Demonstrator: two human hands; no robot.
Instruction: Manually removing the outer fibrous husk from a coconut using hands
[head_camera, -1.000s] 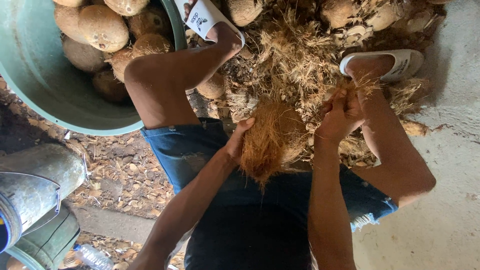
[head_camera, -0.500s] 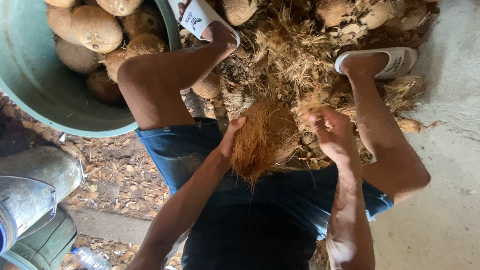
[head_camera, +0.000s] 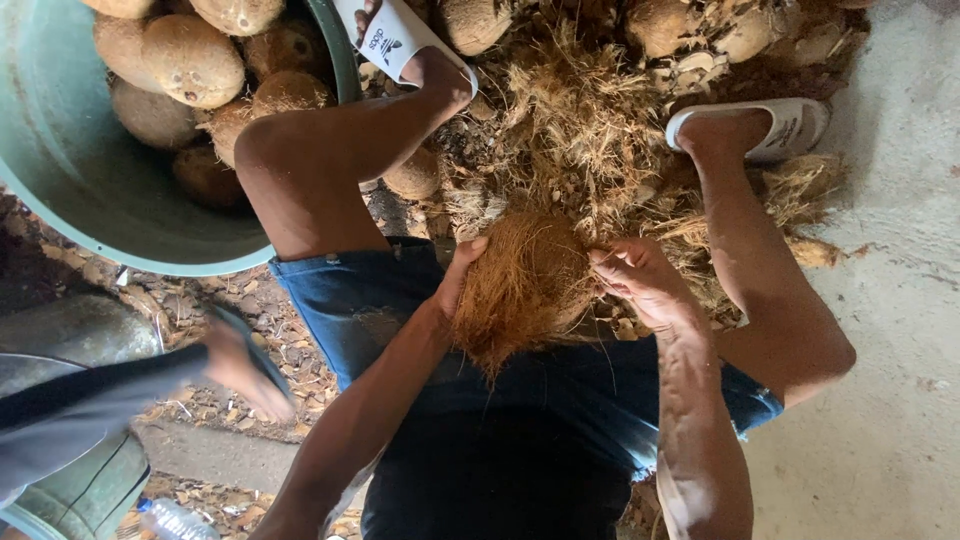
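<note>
Two hands work one coconut (head_camera: 520, 285) at the middle of the frame, above the person's lap in blue shorts (head_camera: 360, 300). Largest in view is the green tub (head_camera: 90, 190) at upper left, holding husked nuts (head_camera: 190, 60). Next comes the heap of torn husk (head_camera: 580, 130) across the upper middle, spread between the two white sandals (head_camera: 395, 40), with more nuts along the top edge. At lower left another person's foot in a dark sandal (head_camera: 245, 365) crosses the littered ground.

The left hand (head_camera: 462, 275) lies flat against the coconut's left side, fingers together, steadying it. The right hand (head_camera: 640, 285) sits at its right edge with fingers curled; whether they pinch fibre I cannot tell.

To strip well, I judge the left palm should brace firmly while the right takes a thick tuft near its root and pulls along the grain, away from the body, so loose strands fall onto the heap rather than the lap.
</note>
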